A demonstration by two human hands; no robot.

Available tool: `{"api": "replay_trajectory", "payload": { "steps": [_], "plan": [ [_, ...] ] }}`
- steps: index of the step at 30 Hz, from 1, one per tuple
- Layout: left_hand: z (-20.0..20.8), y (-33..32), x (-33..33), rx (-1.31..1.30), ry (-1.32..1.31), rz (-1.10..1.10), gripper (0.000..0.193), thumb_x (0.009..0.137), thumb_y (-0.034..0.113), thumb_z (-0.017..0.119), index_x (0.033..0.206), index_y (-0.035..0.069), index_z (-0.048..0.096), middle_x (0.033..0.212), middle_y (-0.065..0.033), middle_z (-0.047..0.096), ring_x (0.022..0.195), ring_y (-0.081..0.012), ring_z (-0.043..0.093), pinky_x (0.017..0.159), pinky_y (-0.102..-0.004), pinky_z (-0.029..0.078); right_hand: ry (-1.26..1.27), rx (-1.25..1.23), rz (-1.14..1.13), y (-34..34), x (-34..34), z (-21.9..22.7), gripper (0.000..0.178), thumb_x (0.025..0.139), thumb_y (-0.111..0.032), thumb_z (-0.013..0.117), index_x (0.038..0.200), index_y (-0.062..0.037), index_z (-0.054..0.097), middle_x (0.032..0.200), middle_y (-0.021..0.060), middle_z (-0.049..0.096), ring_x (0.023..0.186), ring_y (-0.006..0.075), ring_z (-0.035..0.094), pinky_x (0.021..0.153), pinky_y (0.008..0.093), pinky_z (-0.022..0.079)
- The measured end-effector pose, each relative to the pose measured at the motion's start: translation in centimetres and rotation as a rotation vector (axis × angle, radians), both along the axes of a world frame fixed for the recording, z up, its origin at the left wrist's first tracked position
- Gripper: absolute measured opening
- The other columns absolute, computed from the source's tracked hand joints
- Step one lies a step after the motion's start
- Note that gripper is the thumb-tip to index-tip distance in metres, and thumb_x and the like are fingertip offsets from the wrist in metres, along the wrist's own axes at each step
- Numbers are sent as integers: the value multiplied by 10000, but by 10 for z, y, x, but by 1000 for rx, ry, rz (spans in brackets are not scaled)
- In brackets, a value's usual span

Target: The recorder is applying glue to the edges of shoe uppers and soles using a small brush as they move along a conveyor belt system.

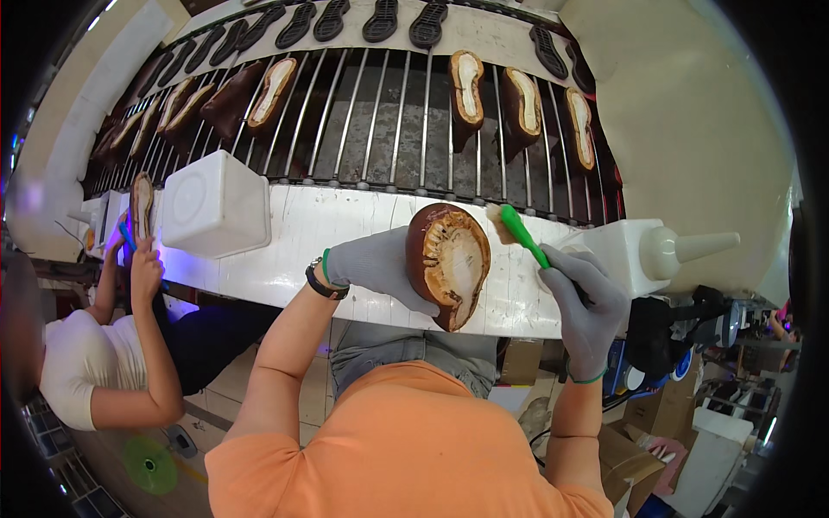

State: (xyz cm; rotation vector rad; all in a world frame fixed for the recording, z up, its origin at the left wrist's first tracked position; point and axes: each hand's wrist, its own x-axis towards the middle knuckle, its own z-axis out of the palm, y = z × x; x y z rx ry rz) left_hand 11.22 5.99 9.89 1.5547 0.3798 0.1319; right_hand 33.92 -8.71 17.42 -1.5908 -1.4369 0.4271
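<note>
My left hand [376, 269], in a grey glove, grips a brown shoe upper [451, 266] from its left side. The upper's pale underside faces up, with a tan gathered edge around it. My right hand [589, 302], gloved too, is closed around the green handle of a brush [521, 233]. Its light bristles point left, a little apart from the upper's right edge. Both hands are over the white work ledge [345, 216]. Part of my left fingers is hidden behind the upper.
A rack of metal rollers [397, 121] beyond the ledge carries more uppers [467, 89], and black soles [381, 21] line the shelf behind. A white box [216, 205] stands left, a white spouted container [639, 250] right. At far left a co-worker [112, 354] holds another upper [142, 207].
</note>
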Motion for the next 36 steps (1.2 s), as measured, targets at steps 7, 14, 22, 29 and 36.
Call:
{"api": "replay_trajectory", "payload": {
  "steps": [7, 14, 22, 29, 36],
  "plan": [
    [-1, -6, 10, 35, 102, -131, 765, 654, 188, 927, 1306, 38, 557, 1217, -63, 662, 1096, -146, 611, 971, -310, 509, -250, 24, 163, 3, -7, 13, 227, 788, -68, 761, 1014, -71, 747, 779, 86, 673, 636, 202, 643, 547, 286, 475],
    [-6, 17, 8, 168, -72, -237, 735, 684, 313, 913, 1275, 29, 582, 1226, -91, 652, 1118, -177, 606, 989, -329, 485, -292, -104, 470, 6, 22, 31, 245, 753, 4, 734, 997, -18, 747, 783, 85, 679, 682, 163, 638, 605, 279, 470],
    [-95, 8, -38, -128, -97, 362, 837, 591, 89, 943, 1319, 23, 536, 1263, -66, 620, 1175, -177, 570, 1023, -354, 482, -459, -484, -536, -66, 81, -62, 189, 839, -150, 687, 990, -43, 725, 924, 166, 696, 829, 339, 674, 742, 399, 520],
    [-161, -20, -46, -294, -277, 720, 741, 902, 518, 647, 1413, 27, 431, 1335, -70, 571, 1185, -210, 567, 1015, -364, 466, -568, -580, -724, -73, 75, -134, 185, 857, -210, 680, 986, -89, 732, 916, 137, 702, 862, 339, 664, 730, 432, 516],
    [-189, -56, -38, -1246, -625, 431, 620, 1043, 488, 389, 1517, 91, 334, 1460, -139, 485, 1267, -275, 538, 1074, -413, 452, -101, -456, -485, -79, 106, -136, 216, 906, -188, 623, 998, -28, 735, 823, 112, 710, 605, 195, 634, 566, 340, 496]
  ]
}}
